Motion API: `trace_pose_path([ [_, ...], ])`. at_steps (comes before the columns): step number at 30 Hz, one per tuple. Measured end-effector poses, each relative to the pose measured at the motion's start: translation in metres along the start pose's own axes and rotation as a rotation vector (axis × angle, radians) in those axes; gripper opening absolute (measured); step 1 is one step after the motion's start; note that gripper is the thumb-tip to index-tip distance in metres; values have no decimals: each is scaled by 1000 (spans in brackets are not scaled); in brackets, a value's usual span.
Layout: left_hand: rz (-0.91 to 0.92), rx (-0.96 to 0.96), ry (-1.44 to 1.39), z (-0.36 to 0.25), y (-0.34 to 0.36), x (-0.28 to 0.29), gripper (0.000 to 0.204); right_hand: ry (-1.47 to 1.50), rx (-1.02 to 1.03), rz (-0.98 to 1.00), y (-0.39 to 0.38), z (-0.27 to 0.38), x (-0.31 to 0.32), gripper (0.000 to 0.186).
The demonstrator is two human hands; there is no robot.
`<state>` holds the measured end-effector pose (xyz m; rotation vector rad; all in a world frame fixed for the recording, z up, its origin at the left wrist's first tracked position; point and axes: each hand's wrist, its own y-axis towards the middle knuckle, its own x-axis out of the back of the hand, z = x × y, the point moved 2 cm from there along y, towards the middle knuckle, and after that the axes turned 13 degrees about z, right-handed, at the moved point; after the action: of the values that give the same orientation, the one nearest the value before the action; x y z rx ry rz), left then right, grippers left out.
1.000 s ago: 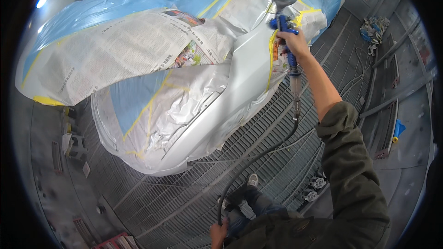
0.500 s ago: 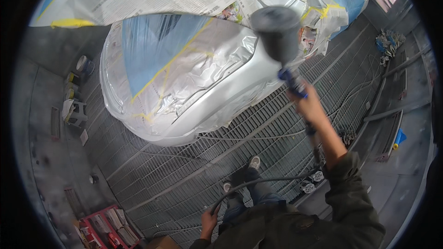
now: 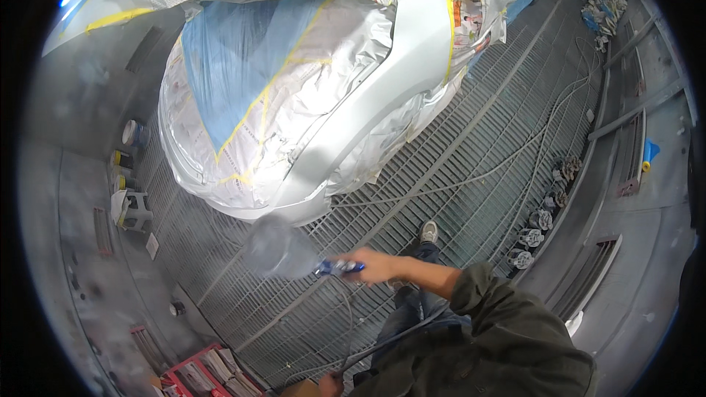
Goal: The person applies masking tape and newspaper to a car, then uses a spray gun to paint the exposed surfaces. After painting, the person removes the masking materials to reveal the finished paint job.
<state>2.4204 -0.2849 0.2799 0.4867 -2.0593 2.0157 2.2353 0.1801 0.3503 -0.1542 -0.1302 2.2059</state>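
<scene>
My right hand [image 3: 376, 266] is closed round the blue handle of a spray gun [image 3: 338, 267]. Its translucent cup [image 3: 279, 248], smeared by motion, points left, just below the rounded lower end of a silver car body [image 3: 346, 132]. A gap separates gun and bodywork. Newspaper, blue plastic film [image 3: 228, 66] and yellow tape cover much of the car, leaving a curved silver panel bare. Low at the picture's edge, my left hand [image 3: 330, 385] is wrapped round the dark air hose [image 3: 368, 356], partly cut off.
Slatted grating [image 3: 456, 176] forms the floor, with pale hoses [image 3: 515, 153] lying across it. Crumpled paper balls [image 3: 531, 237] line the right wall. At left stand a small stool [image 3: 134, 211] and several cans [image 3: 123, 159]. A red rack [image 3: 209, 371] of papers sits lower left.
My right hand has swung the spray gun from the upper right down and left, past the car's lower end. My left hand has dropped lower with the hose. The view has shifted.
</scene>
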Motion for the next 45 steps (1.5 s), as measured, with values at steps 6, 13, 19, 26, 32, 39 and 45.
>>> trace_pose_path([
  [6,53,54,3,-21,-3,3,42,-75,-43,-757,-98,-67,72,59],
  [13,-80,84,-389,12,51,-73,51,147,179,-1485,-204,-59,122,39],
  [19,-204,174,-414,-49,19,-76,42,138,195,-1349,-259,-42,86,23],
  [26,-455,193,-299,-75,0,-188,27,244,142,-890,-269,-36,53,16],
  [32,1,359,-269,-133,-26,-233,37,268,82,-744,-289,-33,60,22],
  [39,-139,-43,-324,-275,2,-138,35,297,202,-831,-319,-5,98,23],
  [45,-206,-290,-410,-389,2,-62,33,209,218,-892,-349,27,122,24],
])
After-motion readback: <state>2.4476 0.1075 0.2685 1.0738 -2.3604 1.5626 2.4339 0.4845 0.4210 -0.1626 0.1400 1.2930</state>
